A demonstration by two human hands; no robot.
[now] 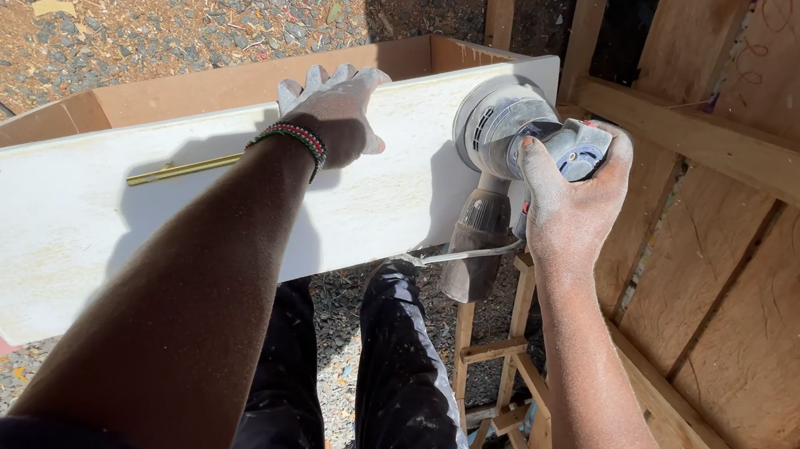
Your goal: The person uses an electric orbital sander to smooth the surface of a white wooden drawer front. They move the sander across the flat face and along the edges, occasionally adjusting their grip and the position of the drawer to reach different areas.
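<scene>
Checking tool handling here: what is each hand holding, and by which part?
Right hand grips the sander by its top body. Left hand presses flat on the white board.

White panel (123, 224) — brass rod (184, 169), sander (501, 125) on top.

Around the right hand (571, 202) gripping the grey sander (509, 134), room is tight: the slanted wooden beam (708, 143) and plywood wall (776, 314) crowd its outer side. The white board (53, 221) lies open between the grip and the left hand (334, 113), which blocks the far edge beside a brass rod (181, 169). Below the grip a wooden trestle (498, 353) stands in the way
</scene>
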